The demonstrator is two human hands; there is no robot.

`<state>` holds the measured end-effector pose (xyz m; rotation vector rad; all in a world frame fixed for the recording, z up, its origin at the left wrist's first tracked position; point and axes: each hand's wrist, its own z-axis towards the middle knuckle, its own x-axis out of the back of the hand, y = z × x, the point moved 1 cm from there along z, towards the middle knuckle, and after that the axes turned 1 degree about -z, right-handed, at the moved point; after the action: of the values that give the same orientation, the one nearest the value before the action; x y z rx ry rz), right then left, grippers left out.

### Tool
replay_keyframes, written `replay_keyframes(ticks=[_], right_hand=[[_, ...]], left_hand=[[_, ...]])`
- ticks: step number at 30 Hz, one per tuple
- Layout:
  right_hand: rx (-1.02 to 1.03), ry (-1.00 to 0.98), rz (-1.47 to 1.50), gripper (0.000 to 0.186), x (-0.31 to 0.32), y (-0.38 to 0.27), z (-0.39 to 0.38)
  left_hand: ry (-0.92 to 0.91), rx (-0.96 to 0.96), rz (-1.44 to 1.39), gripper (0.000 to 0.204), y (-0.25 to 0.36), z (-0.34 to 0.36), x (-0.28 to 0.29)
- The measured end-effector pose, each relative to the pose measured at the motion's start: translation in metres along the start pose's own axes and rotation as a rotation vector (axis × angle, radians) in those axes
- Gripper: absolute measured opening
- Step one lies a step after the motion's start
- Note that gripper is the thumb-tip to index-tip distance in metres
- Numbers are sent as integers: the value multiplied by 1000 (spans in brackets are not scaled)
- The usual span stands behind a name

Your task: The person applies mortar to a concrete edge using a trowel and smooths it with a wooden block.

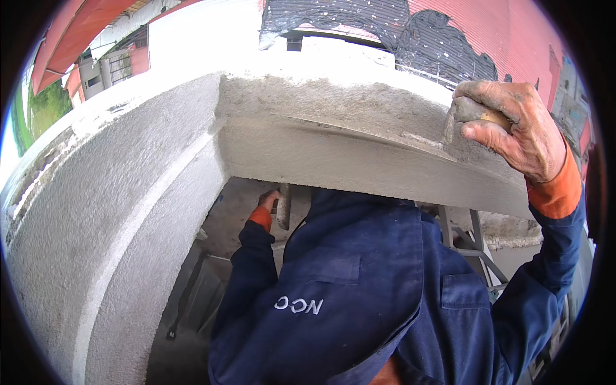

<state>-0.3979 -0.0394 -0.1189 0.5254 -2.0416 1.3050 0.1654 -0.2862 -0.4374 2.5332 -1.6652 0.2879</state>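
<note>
At the upper right, my right hand (523, 131) is closed around the worn, yellowish handle of a cement-caked trowel (457, 136). The trowel lies against the right end of the rough grey plastered ledge (333, 106), and its blade is mostly hidden by my fingers. Lower down, below the ledge's smooth underside (359, 157), my left hand (269, 200) grips a narrow grey board-like tool (283, 208) seen nearly edge-on. I cannot make out its exact kind. Both forearms are in dark blue sleeves with orange cuffs.
A curved plastered wall (128, 186) with a raised pale band runs down the left and meets the ledge at a corner. A metal ladder (478, 240) stands below at the right. Black sheeting (333, 16) and a red corrugated wall (513, 38) lie beyond.
</note>
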Motion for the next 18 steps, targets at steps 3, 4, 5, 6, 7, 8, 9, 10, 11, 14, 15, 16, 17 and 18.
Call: replay_keyframes(ticks=[3, 4, 5, 6, 7, 8, 9, 10, 11, 14, 15, 16, 17, 18], right_hand=[[29, -55, -36, 46, -1, -2, -1], [36, -37, -75, 46, -2, 0, -3], [42, -19, -114, 45, -6, 3, -4], [52, -4, -148, 45, -9, 6, -4], [39, -40, -154, 46, -3, 5, -3], [-64, 115, -96, 46, 4, 14, -4], [-167, 269, -33, 46, 9, 30, -11], [-219, 268, 35, 45, 18, 31, -17], [-276, 268, 108, 45, 24, 31, -25], [-138, 186, 18, 46, 15, 16, -25], [-97, 85, -33, 47, 10, 10, -22], [-15, 61, -79, 48, 2, 8, -24], [-28, 18, -90, 46, -2, 8, -26], [-41, -28, -94, 45, -5, 7, -28]], left_hand=[[-8, -11, -3, 36, 2, 2, -2], [-13, -16, -1, 36, 3, 3, -3], [-17, -20, 1, 36, 4, 4, -4], [-17, -18, -3, 35, 2, 2, -5], [-15, -19, -4, 35, 2, 2, -6], [-12, -20, -5, 35, 3, 2, -6], [-7, -19, -5, 34, 0, 3, -5], [-8, -24, -2, 34, 0, 6, -5], [-9, -25, 1, 34, 0, 8, -4], [-36, -38, -12, 41, -7, 16, -2], [-53, -40, -8, 45, -10, 18, -1], [-68, -39, -12, 46, -10, 24, -1], [-82, -37, -15, 46, -10, 29, 0], [-94, -31, -18, 46, -12, 30, 0]])
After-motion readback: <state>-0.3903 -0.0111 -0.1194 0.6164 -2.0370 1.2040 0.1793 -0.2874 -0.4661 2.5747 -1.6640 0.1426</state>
